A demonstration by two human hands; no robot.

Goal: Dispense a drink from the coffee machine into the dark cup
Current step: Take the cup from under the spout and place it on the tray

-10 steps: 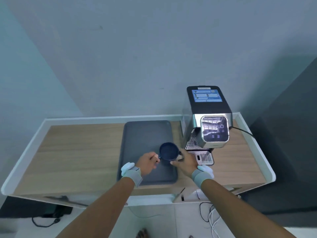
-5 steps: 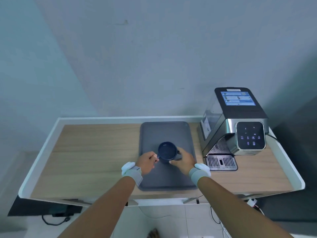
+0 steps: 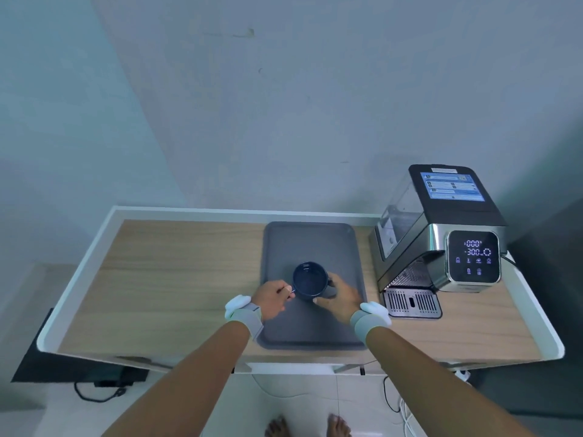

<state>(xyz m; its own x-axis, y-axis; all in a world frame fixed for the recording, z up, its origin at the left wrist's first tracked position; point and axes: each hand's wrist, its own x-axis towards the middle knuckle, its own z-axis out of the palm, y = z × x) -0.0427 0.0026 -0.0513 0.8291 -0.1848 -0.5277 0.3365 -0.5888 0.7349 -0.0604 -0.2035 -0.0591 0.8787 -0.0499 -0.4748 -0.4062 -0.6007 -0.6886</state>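
The dark cup [image 3: 309, 280] stands upright on the grey tray [image 3: 309, 241], near the tray's middle. My left hand [image 3: 271, 299] is curled against the cup's left side, fingertips touching it. A thin pale thing shows at those fingertips; I cannot tell what it is. My right hand [image 3: 342, 299] wraps the cup's right side, over the handle. The coffee machine [image 3: 441, 222] stands to the right of the tray. Its touch panel [image 3: 473, 257] is lit with digits and icons. Below the spout lies its slotted drip tray [image 3: 411, 302], with nothing on it.
The wooden table [image 3: 176, 279] has a raised white rim and stands against a pale wall. The machine's cable runs off its right side. White cables [image 3: 400, 405] and a black box [image 3: 63, 370] lie on the floor. My bare feet [image 3: 307, 427] show below.
Both hands and the cup have moved left, from beside the machine's drip tray to the middle of the grey tray. The machine's panel now shows lit digits. My view has shifted left.
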